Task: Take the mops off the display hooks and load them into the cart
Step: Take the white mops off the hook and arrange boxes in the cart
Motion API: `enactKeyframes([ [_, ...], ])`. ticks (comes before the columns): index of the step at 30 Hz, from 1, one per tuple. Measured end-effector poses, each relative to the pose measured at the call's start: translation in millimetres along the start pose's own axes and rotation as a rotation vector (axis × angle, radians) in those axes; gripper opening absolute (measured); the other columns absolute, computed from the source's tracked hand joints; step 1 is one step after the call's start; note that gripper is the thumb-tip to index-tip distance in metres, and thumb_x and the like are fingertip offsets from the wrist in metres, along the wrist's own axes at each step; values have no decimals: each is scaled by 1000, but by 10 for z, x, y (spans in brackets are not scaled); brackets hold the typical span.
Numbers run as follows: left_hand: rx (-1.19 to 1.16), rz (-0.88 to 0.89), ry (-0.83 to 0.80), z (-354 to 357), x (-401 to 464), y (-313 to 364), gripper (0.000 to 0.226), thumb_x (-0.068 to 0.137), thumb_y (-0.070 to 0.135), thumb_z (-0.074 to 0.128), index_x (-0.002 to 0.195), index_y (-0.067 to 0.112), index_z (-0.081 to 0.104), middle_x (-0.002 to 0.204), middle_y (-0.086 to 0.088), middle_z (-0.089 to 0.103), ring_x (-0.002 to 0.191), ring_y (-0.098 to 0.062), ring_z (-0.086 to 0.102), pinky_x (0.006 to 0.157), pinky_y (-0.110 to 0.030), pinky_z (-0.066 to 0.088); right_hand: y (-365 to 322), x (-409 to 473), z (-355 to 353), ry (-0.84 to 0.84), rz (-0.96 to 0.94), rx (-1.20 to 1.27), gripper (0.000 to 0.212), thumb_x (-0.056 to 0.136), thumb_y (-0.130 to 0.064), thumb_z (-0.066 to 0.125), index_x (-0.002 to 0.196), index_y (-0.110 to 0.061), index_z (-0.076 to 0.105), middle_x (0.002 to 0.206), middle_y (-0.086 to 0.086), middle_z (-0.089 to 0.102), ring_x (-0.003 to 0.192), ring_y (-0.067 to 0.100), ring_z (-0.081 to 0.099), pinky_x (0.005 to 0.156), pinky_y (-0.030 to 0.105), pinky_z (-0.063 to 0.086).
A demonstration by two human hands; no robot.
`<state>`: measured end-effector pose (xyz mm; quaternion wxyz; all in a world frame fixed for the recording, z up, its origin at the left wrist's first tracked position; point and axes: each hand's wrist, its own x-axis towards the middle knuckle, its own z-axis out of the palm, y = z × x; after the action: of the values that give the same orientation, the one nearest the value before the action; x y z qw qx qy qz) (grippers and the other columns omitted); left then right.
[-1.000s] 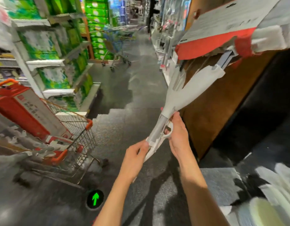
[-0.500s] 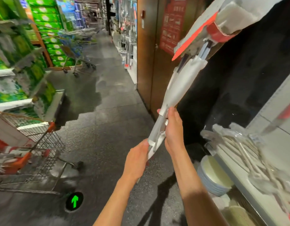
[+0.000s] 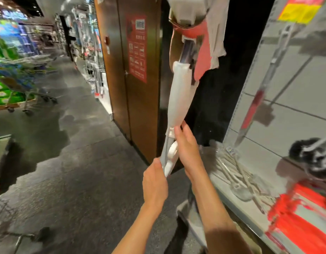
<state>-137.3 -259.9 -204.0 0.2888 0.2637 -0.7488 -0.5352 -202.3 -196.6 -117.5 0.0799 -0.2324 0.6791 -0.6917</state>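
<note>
Grey shop-aisle floor runs past a brown door. Both hands grip the white plastic mop, near-upright, head uppermost: left hand around the bottom end, right hand just above.

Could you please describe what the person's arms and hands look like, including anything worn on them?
Both forearms are bare, with no sleeves in view. The left hand and the right hand wear no gloves, and no rings, watch or bracelets can be seen.

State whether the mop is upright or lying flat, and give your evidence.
Upright, slightly tilted: the mop has its head at top, while the left hand and right hand grip its lower end.
</note>
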Motion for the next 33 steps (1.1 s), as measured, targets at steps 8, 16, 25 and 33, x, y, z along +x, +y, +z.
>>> enactKeyframes([
  [8,-430,-15,-490,130,193,401,74,98,62,17,74,15,68,57,-12,59,48,-24,51,46,-29,42,-355,87,-397,277,-29,-44,27,104,-37,49,126,-25,59,109,-5,71,103,11,67,96,38,53],
  [16,-599,-132,-808,178,345,614,90,83,76,25,95,-1,72,72,-32,60,59,-33,61,56,-34,54,-554,146,-444,457,-171,112,13,101,-18,56,113,-20,62,86,-6,76,80,15,74,77,33,59],
  [25,-598,233,-608,119,744,1201,54,98,66,34,145,40,40,137,5,60,117,-2,60,99,-24,47,-699,230,-324,616,-340,64,39,97,-7,60,132,-20,52,91,3,76,83,26,73,74,41,59],
  [33,-717,506,-576,130,1152,1939,42,105,25,46,142,43,46,126,4,68,118,-9,63,105,-41,50,-779,274,-357,677,-404,19,77,95,-7,63,157,-30,24,89,22,73,74,29,65,68,39,55],
])
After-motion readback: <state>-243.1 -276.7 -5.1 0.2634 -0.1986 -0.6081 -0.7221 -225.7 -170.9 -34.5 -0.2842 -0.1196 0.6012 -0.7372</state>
